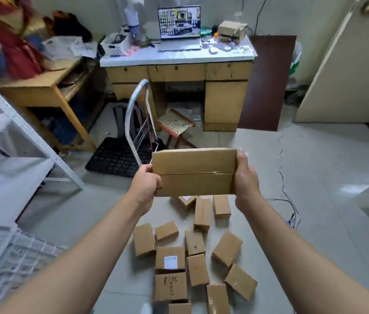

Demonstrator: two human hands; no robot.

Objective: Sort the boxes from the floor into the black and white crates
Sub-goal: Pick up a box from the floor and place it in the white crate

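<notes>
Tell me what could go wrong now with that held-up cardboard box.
1. The left hand and right hand grip the flat brown cardboard box only at its ends; it might slip and drop onto the small brown cardboard boxes below.
2. Those boxes lie scattered close ahead, so a step forward could trip.
3. The thin dark cable trailing over the floor on the right could snag a foot.

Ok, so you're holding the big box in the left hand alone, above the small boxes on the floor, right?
Not alone: the head view shows both hands on it. The left hand grips the big box at its left end, the right hand grips its right end. It is above the small boxes on the floor.
</notes>
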